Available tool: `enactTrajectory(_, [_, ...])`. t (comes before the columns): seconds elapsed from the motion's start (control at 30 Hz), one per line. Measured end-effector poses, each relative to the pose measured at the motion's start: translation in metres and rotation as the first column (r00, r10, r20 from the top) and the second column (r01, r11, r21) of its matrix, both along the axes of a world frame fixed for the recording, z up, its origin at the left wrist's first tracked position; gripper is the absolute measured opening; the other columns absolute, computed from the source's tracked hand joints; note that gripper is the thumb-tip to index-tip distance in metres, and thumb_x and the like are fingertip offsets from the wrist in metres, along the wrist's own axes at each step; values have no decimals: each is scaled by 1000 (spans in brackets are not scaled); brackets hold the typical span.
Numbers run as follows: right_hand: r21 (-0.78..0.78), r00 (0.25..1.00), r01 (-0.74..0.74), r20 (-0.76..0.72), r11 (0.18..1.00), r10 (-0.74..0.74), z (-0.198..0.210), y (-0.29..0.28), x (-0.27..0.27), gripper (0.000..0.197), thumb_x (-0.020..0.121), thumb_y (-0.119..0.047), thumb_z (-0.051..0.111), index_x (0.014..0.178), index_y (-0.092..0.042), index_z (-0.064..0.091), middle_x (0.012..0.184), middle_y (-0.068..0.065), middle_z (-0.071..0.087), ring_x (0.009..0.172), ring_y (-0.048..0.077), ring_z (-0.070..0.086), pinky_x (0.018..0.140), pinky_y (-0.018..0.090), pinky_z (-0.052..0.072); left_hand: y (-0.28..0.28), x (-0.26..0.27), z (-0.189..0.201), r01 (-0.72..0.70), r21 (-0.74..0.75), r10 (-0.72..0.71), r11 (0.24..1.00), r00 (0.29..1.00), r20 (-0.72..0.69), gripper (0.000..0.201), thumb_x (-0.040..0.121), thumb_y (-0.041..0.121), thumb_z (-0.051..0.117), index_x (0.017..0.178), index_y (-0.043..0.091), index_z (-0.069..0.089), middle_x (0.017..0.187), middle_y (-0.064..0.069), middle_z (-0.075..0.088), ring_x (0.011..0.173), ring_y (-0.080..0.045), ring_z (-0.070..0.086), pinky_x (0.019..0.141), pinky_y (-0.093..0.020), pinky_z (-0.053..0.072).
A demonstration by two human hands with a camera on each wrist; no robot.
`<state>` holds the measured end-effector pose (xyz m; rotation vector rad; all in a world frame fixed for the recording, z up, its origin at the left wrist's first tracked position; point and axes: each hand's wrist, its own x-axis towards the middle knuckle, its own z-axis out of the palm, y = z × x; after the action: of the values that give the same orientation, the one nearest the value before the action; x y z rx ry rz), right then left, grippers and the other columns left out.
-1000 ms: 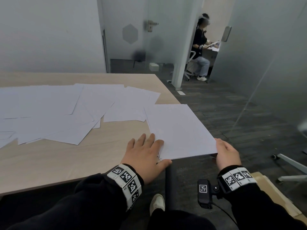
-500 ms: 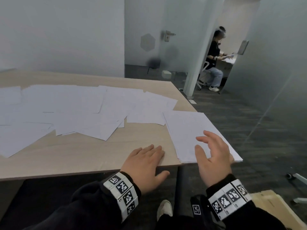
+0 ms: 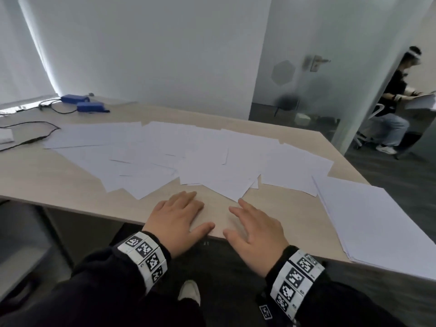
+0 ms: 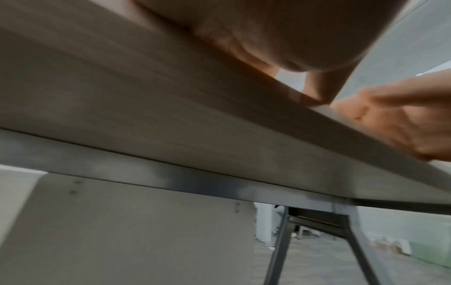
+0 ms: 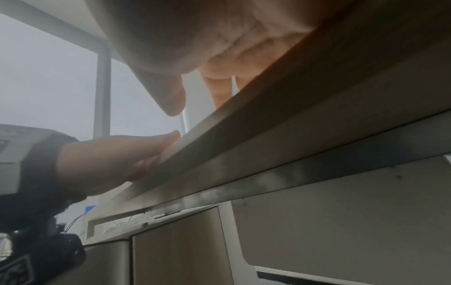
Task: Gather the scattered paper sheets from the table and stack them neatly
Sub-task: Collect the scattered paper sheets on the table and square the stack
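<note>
Several white paper sheets [image 3: 188,156] lie scattered and overlapping across the middle of the wooden table [image 3: 70,192]. A squared stack of sheets [image 3: 372,220] sits at the table's right front corner, its near edge hanging over the rim. My left hand [image 3: 179,215] lies flat on bare wood near the front edge, fingers straight. My right hand [image 3: 254,227] lies beside it, fingers spread, holding nothing. Both fingertips stop just short of the nearest loose sheets. From below the table edge, the wrist views show my left hand [image 4: 280,38] and my right hand [image 5: 219,38].
Two blue boxes [image 3: 82,103] with black cables [image 3: 35,131] lie at the table's far left. A seated person [image 3: 396,102] is behind a glass partition at the right. A white wall stands behind the table. Metal table legs [image 4: 317,241] are underneath.
My right hand left the stack and came left to rest beside my left hand. My head turned left, so the scattered sheets are now centred and the stack is at the right.
</note>
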<state>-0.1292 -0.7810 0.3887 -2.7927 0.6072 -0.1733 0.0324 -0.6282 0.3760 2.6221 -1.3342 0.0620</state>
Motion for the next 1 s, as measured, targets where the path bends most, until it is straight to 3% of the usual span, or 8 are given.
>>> enactTrajectory(0.13, [-27, 994, -39, -107, 999, 36, 5, 23, 42, 72, 90, -73, 25, 154, -41, 17, 168, -10, -3, 154, 12, 2, 123, 49, 8, 39, 47, 2, -184, 50, 184, 982, 983, 5, 80, 83, 82, 21, 152, 41, 24, 167, 8, -2, 154, -16, -5, 122, -43, 9])
enactTrajectory(0.2, [-34, 989, -58, -139, 998, 53, 6, 34, 60, 74, 90, -75, 24, 155, -41, 16, 168, -8, -6, 155, 14, -1, 123, 52, 5, 55, 66, 0, -254, 84, 254, 964, 967, 9, 86, 82, 83, 17, 155, 40, 14, 168, 6, -5, 154, -18, -6, 123, -46, 8])
enactTrajectory(0.37, [-74, 966, -127, -236, 989, 106, 2, 54, 93, 76, 89, -78, 18, 155, -43, 7, 168, -6, -9, 155, 18, -6, 121, 56, 0, 72, 77, -3, -297, 97, 297, 950, 955, 17, 91, 78, 85, 11, 156, 38, 14, 167, 8, 10, 154, -18, 7, 122, -47, 10])
enactTrajectory(0.57, [-113, 966, -128, -240, 985, 98, -4, 57, 95, 78, 87, -81, 14, 154, -44, 2, 168, -10, -6, 154, 17, -7, 121, 56, -1, 87, 64, -7, -217, -60, 221, 974, 974, 52, 95, 70, 87, 17, 151, 38, 33, 156, 15, 32, 144, -13, 24, 118, -39, 16])
enactTrajectory(0.7, [-120, 970, -122, -223, 985, 93, -4, 60, 94, 81, 85, -83, 17, 154, -44, 0, 168, -10, -5, 154, 17, -5, 121, 56, 1, 95, 78, -5, -242, -3, 242, 970, 970, -6, 113, 63, 98, 25, 157, 39, 6, 167, 9, 2, 154, -16, -2, 123, -43, 7])
enactTrajectory(0.77, [-124, 973, -119, -211, 985, 91, -5, 60, 94, 82, 84, -83, 20, 153, -45, -3, 167, -9, -9, 155, 18, -5, 121, 56, 2, 95, 81, -4, -242, 35, 242, 970, 970, 5, 114, 64, 98, 29, 157, 36, 4, 166, 9, 10, 153, -16, 5, 122, -43, 8])
enactTrajectory(0.87, [-125, 978, -116, -185, 985, 92, -5, 60, 94, 85, 82, -84, 24, 151, -48, -10, 166, -9, -17, 155, 19, -7, 121, 56, 3, 96, 74, -4, -180, -6, 180, 984, 981, 67, 103, 70, 90, 39, 154, 34, 22, 151, 12, 39, 141, -19, 33, 115, -45, 23])
enactTrajectory(1.0, [-145, 973, -145, -202, 979, 114, -8, 58, 94, 87, 82, -80, 31, 149, -50, -16, 165, -8, -22, 154, 21, -9, 121, 59, 4, 100, 64, -20, -5, -206, 42, 979, 984, 175, 59, 73, 48, 68, 129, 38, 51, 113, 8, 60, 106, -26, 58, 87, -49, 47])
